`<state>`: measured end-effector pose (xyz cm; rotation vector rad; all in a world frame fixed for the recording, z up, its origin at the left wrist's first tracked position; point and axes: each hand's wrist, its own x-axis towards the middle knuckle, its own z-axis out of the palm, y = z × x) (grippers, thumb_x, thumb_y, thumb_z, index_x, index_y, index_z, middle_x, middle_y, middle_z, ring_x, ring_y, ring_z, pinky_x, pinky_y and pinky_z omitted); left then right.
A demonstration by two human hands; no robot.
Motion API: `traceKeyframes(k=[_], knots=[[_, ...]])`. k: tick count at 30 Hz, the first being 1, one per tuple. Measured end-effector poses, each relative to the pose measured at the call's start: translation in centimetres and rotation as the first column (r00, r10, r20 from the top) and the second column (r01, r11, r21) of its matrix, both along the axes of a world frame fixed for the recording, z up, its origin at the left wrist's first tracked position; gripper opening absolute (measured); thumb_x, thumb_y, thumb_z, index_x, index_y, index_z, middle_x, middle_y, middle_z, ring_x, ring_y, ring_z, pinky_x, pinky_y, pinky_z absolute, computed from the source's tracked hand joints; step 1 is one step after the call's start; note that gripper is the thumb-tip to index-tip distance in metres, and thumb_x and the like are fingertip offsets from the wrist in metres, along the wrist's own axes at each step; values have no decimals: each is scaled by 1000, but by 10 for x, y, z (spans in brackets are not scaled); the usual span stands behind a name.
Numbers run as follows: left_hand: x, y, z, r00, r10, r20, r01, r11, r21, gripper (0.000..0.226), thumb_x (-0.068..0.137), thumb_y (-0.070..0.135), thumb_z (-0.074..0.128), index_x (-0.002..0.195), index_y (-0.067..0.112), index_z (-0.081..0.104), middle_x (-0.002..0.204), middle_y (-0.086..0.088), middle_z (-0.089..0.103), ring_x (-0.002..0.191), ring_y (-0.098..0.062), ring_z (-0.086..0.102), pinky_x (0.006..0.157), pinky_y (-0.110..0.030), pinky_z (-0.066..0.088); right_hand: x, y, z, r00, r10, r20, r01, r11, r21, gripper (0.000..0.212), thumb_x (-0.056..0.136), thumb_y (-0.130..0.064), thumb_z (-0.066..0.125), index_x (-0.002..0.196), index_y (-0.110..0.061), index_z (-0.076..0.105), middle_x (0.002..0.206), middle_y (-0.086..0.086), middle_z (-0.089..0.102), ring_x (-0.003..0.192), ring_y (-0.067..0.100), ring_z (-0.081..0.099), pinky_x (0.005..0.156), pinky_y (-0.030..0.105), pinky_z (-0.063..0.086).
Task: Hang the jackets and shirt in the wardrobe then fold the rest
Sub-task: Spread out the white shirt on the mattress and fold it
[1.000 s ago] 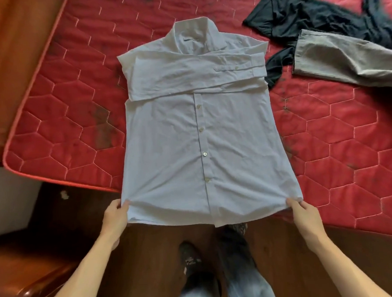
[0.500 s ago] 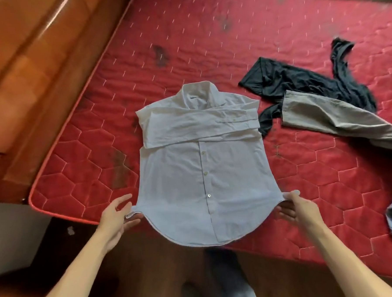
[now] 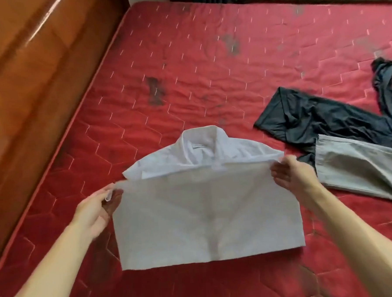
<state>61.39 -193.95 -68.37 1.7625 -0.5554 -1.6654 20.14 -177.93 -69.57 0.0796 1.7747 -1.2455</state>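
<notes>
**Shirt (image 3: 205,216) doubled over, hem brought up to the collar**

The white shirt lies near the mattress's (image 3: 209,68) front edge, towards its left side, collar pointing away from the person. A second ago its hem hung off the front edge with a hand at each bottom corner and the sleeves lay crossed over the chest. Now the lower half is lifted and carried up over the upper half, so the buttons and sleeves are covered and only the plain back of the cloth shows, with the collar and shoulders peeking out beyond it.

The left hand (image 3: 96,208) pinches one hem corner between thumb and fingers, a small loop of cloth showing at the thumb. The right hand (image 3: 292,177) holds the other corner at its fingertips, palm turned inward and fingers only loosely bent. Both corners are still raised a little, just short of the shoulders.

This looks like the halving fold almost finished: the hem needs laying down and smoothing, then the shirt is a tidy bundle. Folding it, not hanging it, suggests it counts among the rest. A black garment (image 3: 314,121) and grey trousers (image 3: 362,169) wait unfolded toward the right edge
</notes>
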Motion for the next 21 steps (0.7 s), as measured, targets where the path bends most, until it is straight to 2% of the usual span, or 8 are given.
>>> traceKeyframes(k=[3, 5, 7, 9, 11, 14, 17, 21], knots=[[-26, -51, -9, 995, 87, -38, -89, 995, -47, 23, 98, -12, 41, 98, -2, 62, 85, -11, 70, 58, -10, 72, 57, -19, 59, -21, -60, -9, 1000, -29, -5, 28, 998, -62, 14, 94, -17, 51, 84, -15, 60, 67, -5, 71, 61, 9, 66, 59, 22, 50], [-38, -78, -19, 991, 104, -81, -110, 992, -69, 27, 103, -1, 44, 127, -8, 53, 105, -19, 66, 74, -19, 76, 69, -26, 62, -30, -86, -20, 999, -9, -46, 5, 997, -75, 15, 97, -20, 49, 98, -12, 62, 86, 2, 72, 70, 12, 69, 59, 22, 53], [-44, -91, -33, 999, 29, -28, -30, 999, -29, 53, 107, 24, 44, 152, 3, 26, 122, -24, 60, 103, -32, 71, 91, -41, 58, -30, -96, -35, 987, 95, -126, -94, 995, 13, 22, 100, -23, 47, 105, -7, 62, 99, 10, 70, 84, 21, 69, 69, 29, 56], [-47, -88, -50, 943, -191, 272, 192, 981, 22, 75, 100, 49, 50, 158, 15, 17, 138, -19, 51, 125, -35, 57, 105, -47, 47, -22, -88, -58, 898, 339, -280, -278, 931, 236, 28, 99, -27, 49, 97, -4, 65, 102, 18, 68, 92, 31, 66, 82, 40, 53], [-47, -69, -68, 705, -366, 607, 393, 915, 95, 81, 94, 49, 56, 158, 15, 21, 152, -14, 44, 138, -33, 44, 113, -45, 37, -10, -67, -84, 712, 595, -372, -393, 777, 491, 34, 94, -30, 56, 113, -3, 66, 115, 21, 66, 108, 39, 61, 94, 46, 48], [-40, -35, -96, 518, -403, 755, 424, 887, 183, 74, 95, 36, 63, 153, 5, 29, 149, -23, 44, 138, -41, 40, 111, -46, 33, 10, -27, -109, 581, 650, -490, -279, 725, 630, 54, 87, -24, 67, 134, -1, 51, 135, 29, 46, 124, 47, 43, 103, 52, 37], [-27, -3, -115, 479, -387, 788, 365, 904, 222, 70, 89, 43, 70, 141, 3, 43, 135, -25, 52, 127, -43, 47, 102, -49, 38, 19, 14, -121, 617, 575, -538, -113, 741, 662, 68, 83, -30, 74, 135, 0, 44, 131, 31, 45, 119, 47, 41, 100, 55, 35], [-14, 35, -118, 497, -371, 784, 374, 907, 192, 47, 89, 47, 69, 106, 5, 55, 100, -16, 62, 101, -42, 58, 79, -43, 42, 26, 63, -119, 648, 531, -545, -145, 789, 596, 56, 85, -44, 69, 124, -7, 54, 113, 16, 62, 102, 37, 55, 86, 47, 47]])
